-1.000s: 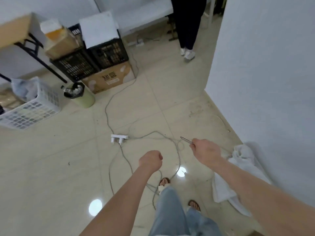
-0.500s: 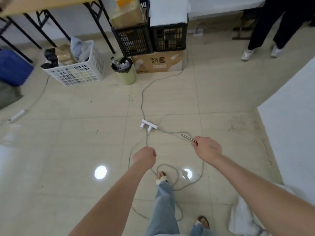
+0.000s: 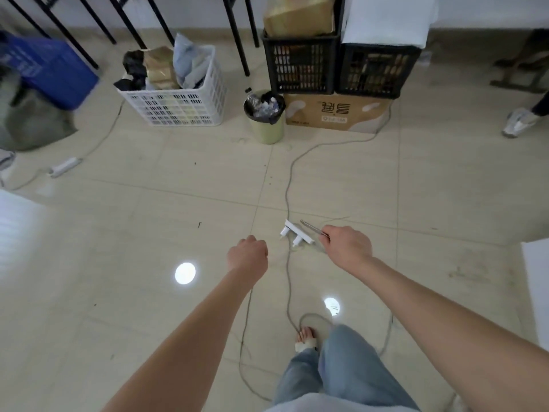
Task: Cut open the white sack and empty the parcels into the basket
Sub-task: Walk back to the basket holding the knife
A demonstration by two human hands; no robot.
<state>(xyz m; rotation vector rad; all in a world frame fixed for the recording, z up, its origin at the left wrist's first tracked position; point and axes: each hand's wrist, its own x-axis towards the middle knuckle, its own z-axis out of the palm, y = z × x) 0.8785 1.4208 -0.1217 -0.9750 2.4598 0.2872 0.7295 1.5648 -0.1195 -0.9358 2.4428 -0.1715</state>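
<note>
Sack: not plainly in view, so its place cannot be told from here.
Basket [image 3: 178, 111]: white, slotted, on the floor far ahead to the left, by the table legs [image 3: 237, 34]; bags and packets already fill it.
Right hand [image 3: 347, 248]: grip pinched on a thin metal tool [image 3: 312, 228], tip pointing forward and left, above a white power strip [image 3: 297, 234].
Left hand [image 3: 248, 255]: grip curled into a fist, with nothing seen in it.
How the sack should handle: probably soft and limp, and weighty if full of parcels. It would sag rather than hold its shape.
Where to hold: likely bunch the neck or a top corner in the left hand to pull the cloth taut, then cut just beside that hold, away from the fingers and the parcels.
Emptying: probably best lifted by the bottom corners with the cut mouth over the basket rim. Loose packets may slide out all at once.
Basket risk: light plastic, so it may shift or tip under a heavy drop.
Underfoot: a grey cable [image 3: 288, 185] loops round the sandalled foot [image 3: 307, 337].
</note>
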